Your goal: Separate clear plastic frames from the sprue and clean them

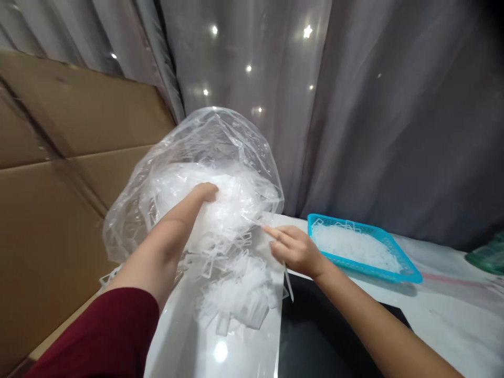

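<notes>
A large clear plastic bag (232,131) lies open on its side with many white translucent pieces in it. My left hand (207,192) reaches into the bag against the pieces, its fingers mostly hidden. My right hand (293,249) is at the bag's lower right edge, thumb and index finger pinched on the plastic. A thin white strip (289,283) hangs below that hand. Loose white frame-shaped pieces (240,294) spill from the bag's mouth into a heap on the white surface (189,346).
On the right, a blue basket (409,268) holds more white pieces. A black sheet or board (323,336) lies in front of it. Large cardboard (47,226) stands at the left, a grey curtain (374,121) behind. A green object (488,255) sits at the far right.
</notes>
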The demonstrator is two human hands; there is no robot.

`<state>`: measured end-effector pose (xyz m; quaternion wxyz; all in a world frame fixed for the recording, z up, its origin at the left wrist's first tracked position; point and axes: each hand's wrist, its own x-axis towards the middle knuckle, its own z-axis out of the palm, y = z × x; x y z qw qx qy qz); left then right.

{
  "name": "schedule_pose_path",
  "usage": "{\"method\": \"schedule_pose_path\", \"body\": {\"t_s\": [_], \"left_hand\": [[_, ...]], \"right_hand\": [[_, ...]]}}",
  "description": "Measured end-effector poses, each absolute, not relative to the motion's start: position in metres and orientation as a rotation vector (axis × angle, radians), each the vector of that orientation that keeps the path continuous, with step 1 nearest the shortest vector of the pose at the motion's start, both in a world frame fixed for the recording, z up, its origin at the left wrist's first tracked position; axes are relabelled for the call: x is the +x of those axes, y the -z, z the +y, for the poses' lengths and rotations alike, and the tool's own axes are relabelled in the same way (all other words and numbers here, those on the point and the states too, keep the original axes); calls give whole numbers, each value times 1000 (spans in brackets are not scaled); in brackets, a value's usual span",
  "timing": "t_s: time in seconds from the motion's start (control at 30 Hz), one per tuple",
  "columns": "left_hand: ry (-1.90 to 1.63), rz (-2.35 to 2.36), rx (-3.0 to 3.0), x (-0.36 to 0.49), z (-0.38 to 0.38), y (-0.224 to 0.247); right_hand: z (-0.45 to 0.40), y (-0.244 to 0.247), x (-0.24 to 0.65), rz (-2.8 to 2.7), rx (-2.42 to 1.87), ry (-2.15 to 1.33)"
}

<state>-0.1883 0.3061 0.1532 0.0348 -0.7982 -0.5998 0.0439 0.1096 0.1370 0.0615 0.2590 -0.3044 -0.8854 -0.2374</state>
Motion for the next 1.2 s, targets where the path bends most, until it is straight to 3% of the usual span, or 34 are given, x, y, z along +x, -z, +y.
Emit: {"method": "schedule_pose_path", "body": {"t_s": [0.1,0.37,0.5,0.67,0.97,1.2], "left_hand": [[-148,-1855,-2347,-191,292,-183],[175,-1704,-2264,-184,237,-270],[284,-1641,-2351,-166,208,-279],[441,-1648,-2474,-142,158,-217],[714,-1799,-2529,-97,71,-67],[652,-1757,-3044,-106,55,-27]], "right_hand": [[136,-100,59,-2498,-606,200],[182,-124,0,-2229,-892,-151],[181,-126,-22,-1987,-975,-288],[153,-108,-23,-1797,-1028,-363],[62,-17,44,-1902,-1201,-284],[50,-14,67,-2120,-1544,-206]]}}
